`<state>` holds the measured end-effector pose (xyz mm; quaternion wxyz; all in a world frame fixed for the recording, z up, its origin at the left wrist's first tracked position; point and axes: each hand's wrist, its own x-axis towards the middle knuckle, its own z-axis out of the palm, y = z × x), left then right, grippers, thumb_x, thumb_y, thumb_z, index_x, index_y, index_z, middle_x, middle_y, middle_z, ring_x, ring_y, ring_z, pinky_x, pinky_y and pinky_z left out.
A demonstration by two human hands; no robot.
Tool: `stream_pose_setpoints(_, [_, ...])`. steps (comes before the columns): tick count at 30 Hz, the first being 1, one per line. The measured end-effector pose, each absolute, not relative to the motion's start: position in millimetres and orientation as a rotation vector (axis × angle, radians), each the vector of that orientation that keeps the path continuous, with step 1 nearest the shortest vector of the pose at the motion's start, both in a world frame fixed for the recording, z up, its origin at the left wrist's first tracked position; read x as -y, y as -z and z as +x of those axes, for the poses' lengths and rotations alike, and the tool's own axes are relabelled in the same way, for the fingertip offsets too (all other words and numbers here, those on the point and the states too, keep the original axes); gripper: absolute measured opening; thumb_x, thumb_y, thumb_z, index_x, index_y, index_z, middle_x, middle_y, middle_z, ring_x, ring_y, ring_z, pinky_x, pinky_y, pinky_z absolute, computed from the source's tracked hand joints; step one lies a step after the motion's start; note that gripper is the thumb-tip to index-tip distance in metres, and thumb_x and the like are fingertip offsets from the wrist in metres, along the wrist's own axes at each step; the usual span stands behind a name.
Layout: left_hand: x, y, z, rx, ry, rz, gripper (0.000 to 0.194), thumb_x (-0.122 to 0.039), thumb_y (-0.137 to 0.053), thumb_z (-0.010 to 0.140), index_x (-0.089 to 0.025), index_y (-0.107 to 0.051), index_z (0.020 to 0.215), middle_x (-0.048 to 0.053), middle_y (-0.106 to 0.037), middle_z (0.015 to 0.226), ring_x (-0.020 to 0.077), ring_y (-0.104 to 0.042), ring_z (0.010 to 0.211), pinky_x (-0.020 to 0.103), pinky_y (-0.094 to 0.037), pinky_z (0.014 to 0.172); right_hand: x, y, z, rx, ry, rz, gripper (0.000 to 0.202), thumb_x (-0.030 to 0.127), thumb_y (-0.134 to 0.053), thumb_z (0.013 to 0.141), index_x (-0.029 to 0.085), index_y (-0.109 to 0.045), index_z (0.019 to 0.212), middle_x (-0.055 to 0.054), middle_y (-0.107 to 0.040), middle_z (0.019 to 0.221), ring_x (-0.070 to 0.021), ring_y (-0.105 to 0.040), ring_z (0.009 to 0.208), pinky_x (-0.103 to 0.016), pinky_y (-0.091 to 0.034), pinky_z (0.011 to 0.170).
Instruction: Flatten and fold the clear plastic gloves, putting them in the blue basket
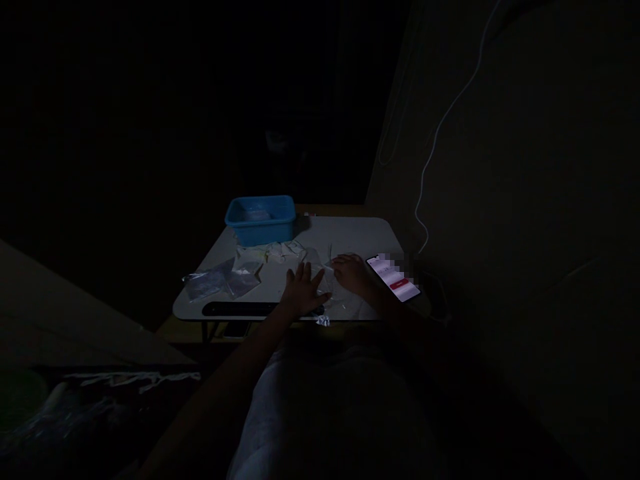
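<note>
L hand (301, 291) down, fingers spread over clear plastic film (337, 295); R hand (351, 272) alongside, can't tell if pinching. Light, even L pressure should help flatten it.

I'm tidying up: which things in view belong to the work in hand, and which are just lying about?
Likely in use:
clear plastic at left hand and right hand
perhaps plastic packets and blue tub

Seemingly lying about:
lit phone
hanging white cable
</note>
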<state>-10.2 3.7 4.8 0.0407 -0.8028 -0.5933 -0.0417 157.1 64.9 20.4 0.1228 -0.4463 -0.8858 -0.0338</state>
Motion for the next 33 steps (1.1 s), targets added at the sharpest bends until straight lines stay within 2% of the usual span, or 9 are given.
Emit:
stream_pose_setpoints(4, [-3.2,-5.2,-10.1,1.835,0.124,-2.451,0.072,-0.064,-0.035,0.078,-0.023,-0.029,0.136,0.017,-0.024,0.144,0.0369,-0.018,0.132,0.058,-0.019,0.098,-65.0,-23.4,159.9,2.515,0.187,-1.486,0.027,0.017,-0.042,0.081,0.016,-0.064,0.098,-0.012,-0.06,0.112,-0.0226,-0.046,0.112,-0.04,-0.026,0.094])
stream_pose_setpoints(8, [-3.8,-5.2,-10.4,1.778,0.152,-2.476,0.068,-0.061,-0.034,0.08,-0.022,-0.031,0.136,0.015,-0.023,0.145,0.035,-0.016,0.133,0.059,-0.02,0.097,-59.0,-24.6,164.7,2.568,0.178,-1.318,0.036,0.014,-0.042,0.08,0.02,-0.056,0.113,-0.008,-0.055,0.122,-0.0194,-0.043,0.115,-0.037,-0.027,0.094])
stream_pose_setpoints(11, [-4.4,-5.2,-10.6,1.742,0.164,-2.505,0.064,-0.058,-0.033,0.082,-0.024,-0.03,0.136,0.011,-0.024,0.145,0.0327,-0.017,0.133,0.059,-0.019,0.098,-55.3,-21.7,164.1,2.642,0.194,-1.263,0.04,0.013,-0.043,0.08,0.023,-0.054,0.116,-0.006,-0.051,0.127,-0.0201,-0.039,0.119,-0.037,-0.025,0.095])
stream_pose_setpoints(15, [-4.3,-5.0,-10.4,1.752,0.154,-2.497,0.067,-0.06,-0.032,0.081,-0.022,-0.03,0.136,0.013,-0.026,0.144,0.0339,-0.022,0.131,0.059,-0.019,0.098,-53.7,-20.6,159.6,2.623,0.283,-1.39,0.036,0.015,-0.043,0.08,0.021,-0.057,0.113,-0.01,-0.049,0.128,-0.0255,-0.036,0.12,-0.043,-0.025,0.093])
stream_pose_setpoints(20, [-3.8,-3.8,-10.2,1.769,0.152,-2.469,0.069,-0.061,-0.031,0.081,-0.02,-0.031,0.135,0.016,-0.026,0.143,0.034,-0.022,0.131,0.058,-0.019,0.098,-51.8,-25.6,156.8,2.613,0.311,-1.447,0.027,0.017,-0.045,0.08,0.017,-0.063,0.1,-0.014,-0.055,0.117,-0.0271,-0.04,0.113,-0.043,-0.025,0.092])
stream_pose_setpoints(27, [-3.5,-5.3,-10.3,1.73,0.155,-2.501,0.066,-0.058,-0.032,0.082,-0.019,-0.032,0.135,0.014,-0.027,0.143,0.0333,-0.024,0.13,0.059,-0.018,0.098,-71.2,-24.0,149.2,2.342,0.05,-1.706,0.028,0.028,-0.041,0.084,0.019,-0.063,0.098,-0.01,-0.065,0.1,-0.0215,-0.055,0.098,-0.034,-0.037,0.082])
stream_pose_setpoints(30, [-3.5,-5.7,-10.5,1.74,0.14,-2.499,0.066,-0.059,-0.032,0.082,-0.02,-0.031,0.135,0.014,-0.027,0.143,0.0325,-0.025,0.13,0.058,-0.019,0.098,-87.7,-26.5,139.3,2.304,-0.165,-1.817,0.028,0.035,-0.047,0.08,0.023,-0.063,0.099,-0.007,-0.066,0.102,-0.0205,-0.058,0.097,-0.032,-0.041,0.077])
stream_pose_setpoints(33, [-3.0,-6.0,-10.5,1.725,0.134,-2.5,0.067,-0.059,-0.031,0.082,-0.018,-0.031,0.135,0.015,-0.027,0.143,0.0333,-0.025,0.129,0.058,-0.02,0.097,-100.3,-31.2,130.8,2.27,-0.384,-1.956,0.023,0.034,-0.056,0.072,0.023,-0.066,0.09,-0.006,-0.068,0.096,-0.0198,-0.061,0.092,-0.028,-0.043,0.073])
